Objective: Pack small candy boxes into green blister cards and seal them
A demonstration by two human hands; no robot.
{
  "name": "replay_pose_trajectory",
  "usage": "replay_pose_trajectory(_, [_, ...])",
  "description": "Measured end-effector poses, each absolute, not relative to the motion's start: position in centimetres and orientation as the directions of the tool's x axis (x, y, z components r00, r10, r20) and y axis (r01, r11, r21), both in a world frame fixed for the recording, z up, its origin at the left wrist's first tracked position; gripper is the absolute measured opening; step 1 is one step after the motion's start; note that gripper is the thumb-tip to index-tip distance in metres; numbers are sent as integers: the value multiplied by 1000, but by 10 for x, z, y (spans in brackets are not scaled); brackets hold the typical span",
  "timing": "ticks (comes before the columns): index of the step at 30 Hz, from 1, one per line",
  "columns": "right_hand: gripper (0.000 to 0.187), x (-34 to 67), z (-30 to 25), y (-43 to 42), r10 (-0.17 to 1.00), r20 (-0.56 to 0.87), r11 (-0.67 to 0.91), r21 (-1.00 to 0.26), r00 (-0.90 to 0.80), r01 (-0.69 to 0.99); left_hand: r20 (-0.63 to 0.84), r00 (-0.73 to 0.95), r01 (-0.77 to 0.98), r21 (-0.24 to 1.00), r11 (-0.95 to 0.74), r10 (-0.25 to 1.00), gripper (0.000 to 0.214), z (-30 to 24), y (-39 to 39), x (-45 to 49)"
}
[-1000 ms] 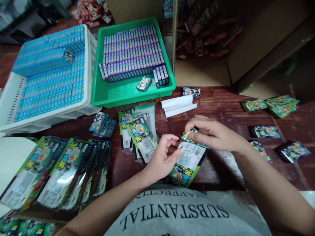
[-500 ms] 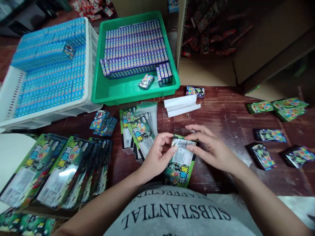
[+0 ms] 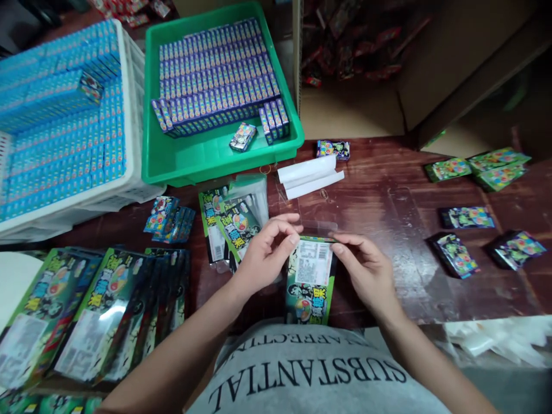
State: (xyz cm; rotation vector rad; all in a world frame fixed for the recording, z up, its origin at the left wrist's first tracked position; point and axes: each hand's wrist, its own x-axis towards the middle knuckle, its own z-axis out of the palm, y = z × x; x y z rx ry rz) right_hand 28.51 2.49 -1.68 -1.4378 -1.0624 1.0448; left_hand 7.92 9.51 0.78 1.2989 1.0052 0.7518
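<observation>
A green-and-black candy packet [image 3: 309, 299] with a white barcode label lies in front of my body, its print upside down to me. My left hand [image 3: 269, 250] pinches its far left corner between thumb and fingers. At the far right corner, my right hand [image 3: 366, 267] has its thumb and fingertips closed on the edge. A clear plastic flap [image 3: 319, 226] sticks out beyond the packet's far edge. Beside my left hand lie several loose packets [image 3: 235, 221] and clear sleeves, partly overlapping.
Behind stand a green tray [image 3: 198, 164] of purple boxes and a white crate [image 3: 133, 115] of blue boxes. Filled packets [image 3: 107, 293] lean at left. Folded white paper [image 3: 310, 175] and small boxes [image 3: 457, 256] lie on the table [image 3: 388, 201]. A cardboard carton [image 3: 353, 115] is behind.
My right hand has moved from over the label to the packet's far right corner, and its fingers have closed there. My left hand stays at the left corner. The camera view has shifted slightly.
</observation>
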Motion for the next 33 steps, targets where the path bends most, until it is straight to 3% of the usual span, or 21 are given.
replay_pose_trajectory(4, [8, 290, -12, 35, 996, -12, -24, -990, 90, 142, -217, 317, 71, 976, 204, 923, 10, 0, 93, 82])
replay_pose_trajectory(6, [12, 293, -12, 37, 998, 31, 22, -987, 60, 159, -211, 297, 57, 977, 204, 931, 20, -1, 93, 80])
replay_pose_trajectory(10, [25, 299, -10, 39, 1000, 6, 2, -983, 19, 183, -228, 401, 179, 969, 168, 887, 18, 6, 95, 73])
replay_pose_trajectory(14, [8, 300, -1, 47, 996, -66, -53, -982, -64, 182, -265, 396, 224, 956, 187, 879, 13, 15, 98, 72])
replay_pose_trajectory(19, [21, 298, 12, 65, 943, -334, -332, -936, 3, 113, -326, 338, 258, 934, 246, 883, 9, 23, 108, 81])
replay_pose_trajectory(23, [21, 312, 12, 69, 915, -386, -376, -921, -114, 103, -346, 421, 264, 931, 252, 839, 16, 24, 113, 77])
replay_pose_trajectory(26, [18, 324, 12, 68, 914, -328, -300, -943, -237, 147, -319, 493, 252, 943, 218, 810, 18, 20, 113, 71])
replay_pose_trajectory(29, [19, 334, 16, 80, 921, -180, -79, -954, -344, 288, -255, 534, 303, 948, 100, 806, 11, 17, 119, 71])
replay_pose_trajectory(31, [18, 338, 19, 105, 932, -1, 163, -893, -364, 420, -242, 575, 393, 920, -4, 782, 8, 17, 126, 76])
replay_pose_trajectory(33, [21, 343, 18, 142, 917, 191, 369, -738, -349, 565, -207, 618, 481, 863, -157, 758, 6, 19, 137, 85])
